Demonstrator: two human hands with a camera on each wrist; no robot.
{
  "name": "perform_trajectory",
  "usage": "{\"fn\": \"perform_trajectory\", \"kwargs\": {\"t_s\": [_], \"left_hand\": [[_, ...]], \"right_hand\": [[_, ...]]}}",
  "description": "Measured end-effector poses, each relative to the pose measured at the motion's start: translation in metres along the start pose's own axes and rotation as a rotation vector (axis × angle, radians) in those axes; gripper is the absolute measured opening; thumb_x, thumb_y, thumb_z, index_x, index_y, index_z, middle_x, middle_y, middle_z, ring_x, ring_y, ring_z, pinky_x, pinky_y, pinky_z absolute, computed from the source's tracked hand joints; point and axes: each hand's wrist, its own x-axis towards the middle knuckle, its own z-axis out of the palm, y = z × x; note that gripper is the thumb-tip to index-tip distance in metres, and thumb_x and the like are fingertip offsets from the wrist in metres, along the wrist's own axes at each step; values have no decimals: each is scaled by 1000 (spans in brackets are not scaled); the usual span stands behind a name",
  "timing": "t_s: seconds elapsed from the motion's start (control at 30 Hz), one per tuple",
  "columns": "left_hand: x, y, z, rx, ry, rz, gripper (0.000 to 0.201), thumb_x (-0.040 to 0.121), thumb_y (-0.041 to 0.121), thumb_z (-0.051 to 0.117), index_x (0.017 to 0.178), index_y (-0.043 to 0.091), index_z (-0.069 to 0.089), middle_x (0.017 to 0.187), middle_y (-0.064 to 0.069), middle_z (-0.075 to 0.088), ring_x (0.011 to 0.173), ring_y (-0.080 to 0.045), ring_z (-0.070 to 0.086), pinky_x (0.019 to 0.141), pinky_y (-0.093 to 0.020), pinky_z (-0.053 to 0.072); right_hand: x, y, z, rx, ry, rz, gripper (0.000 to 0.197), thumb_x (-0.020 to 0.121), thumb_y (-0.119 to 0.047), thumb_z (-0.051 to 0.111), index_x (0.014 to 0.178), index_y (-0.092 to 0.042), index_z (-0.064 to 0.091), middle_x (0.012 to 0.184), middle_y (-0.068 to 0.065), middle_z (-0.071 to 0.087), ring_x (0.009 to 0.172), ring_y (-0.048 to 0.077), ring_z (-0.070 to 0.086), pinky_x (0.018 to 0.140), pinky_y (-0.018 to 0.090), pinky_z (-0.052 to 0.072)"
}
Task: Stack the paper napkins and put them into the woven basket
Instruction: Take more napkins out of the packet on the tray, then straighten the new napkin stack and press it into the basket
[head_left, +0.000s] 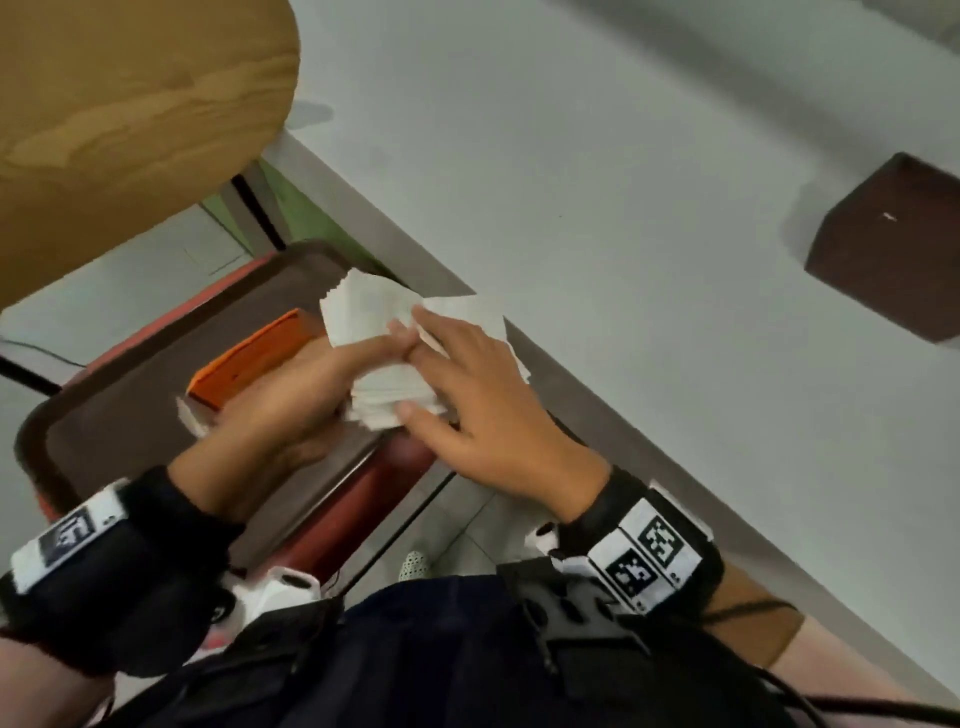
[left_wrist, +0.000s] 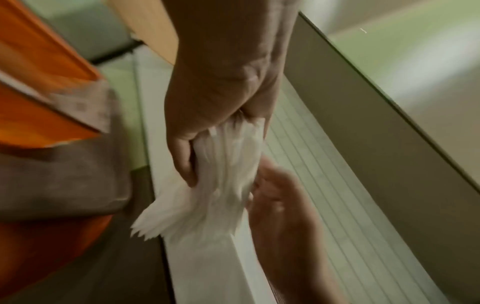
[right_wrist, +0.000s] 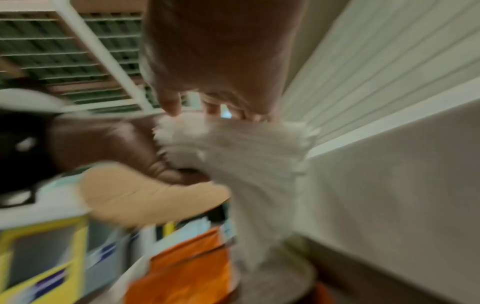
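A thick, uneven stack of white paper napkins (head_left: 374, 322) is held above a brown tray (head_left: 119, 405). My left hand (head_left: 332, 379) grips the stack from the left and underneath; in the left wrist view its thumb (left_wrist: 185, 164) curls over the napkins (left_wrist: 226, 174). My right hand (head_left: 431, 364) lies on the stack's right side, fingers straight on top, thumb against the near edge. In the blurred right wrist view its fingertips (right_wrist: 171, 107) touch the napkins' (right_wrist: 246, 156) upper edge. A dark brown box-shaped container (head_left: 883, 244) stands on the white table at right; no weave is discernible.
An orange packet (head_left: 254, 358) lies on the tray, partly under my left hand. The tray sits on a red stool (head_left: 363, 499) beside the white table (head_left: 623, 208). A round wooden top (head_left: 130, 104) fills the upper left.
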Motion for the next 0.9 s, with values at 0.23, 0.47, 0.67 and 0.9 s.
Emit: {"fn": "perform_trajectory", "kwargs": {"t_s": [0.23,0.47,0.67,0.9], "left_hand": [[22,47,85,272,-393,70,40,71,9,66,111,15,63,101,-2,75,90,-17,72,68,-24,58],[57,42,181,187,-658,-127,26,80,17,56,67,10,77,70,-2,76,63,-12,72,51,-17,53],[104,6,214,294,-737,-277,67,36,30,92,97,12,74,105,-8,74,96,-21,70,81,-32,57],[106,-34,240,678,-686,297,63,69,20,78,119,36,44,119,13,59,109,2,57,85,-12,47]], "right_hand": [[-64,50,-81,620,540,521,78,86,-60,45,149,-27,15,157,-8,19,136,-12,24,116,17,21],[-130,91,-109,1640,845,624,27,78,-35,67,96,-16,73,101,11,73,89,30,70,80,50,56],[-178,119,-138,1698,850,596,92,66,-75,49,138,-16,48,139,12,54,129,32,50,110,56,33],[-204,121,-144,667,823,713,65,72,1,77,125,-17,45,113,-16,60,98,-12,61,76,5,50]]}}
